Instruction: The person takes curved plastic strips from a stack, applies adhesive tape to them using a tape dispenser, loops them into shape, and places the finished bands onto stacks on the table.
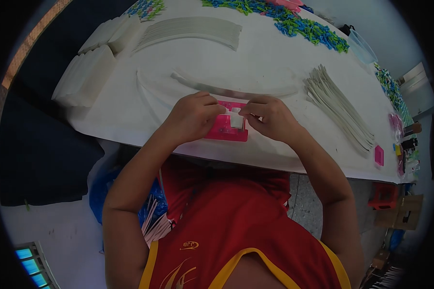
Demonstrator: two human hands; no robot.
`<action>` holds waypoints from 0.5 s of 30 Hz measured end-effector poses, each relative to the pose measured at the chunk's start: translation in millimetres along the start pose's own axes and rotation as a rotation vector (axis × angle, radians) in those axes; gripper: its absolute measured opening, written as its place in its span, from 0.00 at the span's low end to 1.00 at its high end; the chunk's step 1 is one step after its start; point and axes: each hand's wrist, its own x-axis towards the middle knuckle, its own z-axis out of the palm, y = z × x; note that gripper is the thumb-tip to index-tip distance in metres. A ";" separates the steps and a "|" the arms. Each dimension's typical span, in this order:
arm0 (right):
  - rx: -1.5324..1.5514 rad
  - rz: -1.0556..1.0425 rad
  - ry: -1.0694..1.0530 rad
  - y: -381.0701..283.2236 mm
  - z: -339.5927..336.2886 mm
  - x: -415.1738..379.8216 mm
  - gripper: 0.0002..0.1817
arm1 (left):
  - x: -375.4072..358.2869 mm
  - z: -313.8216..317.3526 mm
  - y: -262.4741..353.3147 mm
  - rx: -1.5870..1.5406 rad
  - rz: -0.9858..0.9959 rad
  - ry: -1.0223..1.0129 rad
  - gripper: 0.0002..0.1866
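Observation:
A bright pink plastic holder [226, 133] lies near the table's front edge, with a small white piece [237, 121] at its middle. My left hand [194, 117] is closed at the holder's left side, its thumb and fingertips pinched beside the white piece. From the other side my right hand [271, 119] reaches in, thumb and forefinger pinched at the piece's upper right. The fingers hide what, if anything, each hand grips. Just beyond the hands, a long pale strip [222, 90] runs across the table.
White strips lie in a row [193, 30] at the back and in a loose bundle [340, 108] on the right. White stacks [84, 74] stand at left. Blue and green small plastic pieces [308, 31] are heaped along the far edge. A small pink frame [379, 156] lies far right.

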 end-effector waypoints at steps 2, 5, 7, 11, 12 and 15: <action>-0.005 0.005 -0.002 1.9 -2.0 -4.2 0.09 | 2.8 4.9 0.7 -0.012 0.013 -0.011 0.11; -0.021 0.008 0.021 3.4 -1.2 -8.3 0.10 | 4.7 6.5 1.0 -0.015 0.034 0.007 0.12; -0.024 0.003 0.030 3.4 -1.4 -9.5 0.10 | 4.8 6.0 1.1 -0.014 0.036 -0.004 0.12; -0.019 0.014 0.030 3.5 -5.5 -12.5 0.10 | 6.4 5.8 3.0 -0.004 0.037 -0.019 0.12; -0.019 0.034 0.028 1.7 -9.4 -14.4 0.08 | 6.7 6.5 3.4 -0.007 0.039 -0.021 0.12; -0.038 0.066 -0.005 4.4 -26.4 -26.3 0.08 | 7.2 9.7 3.8 -0.024 0.037 -0.003 0.12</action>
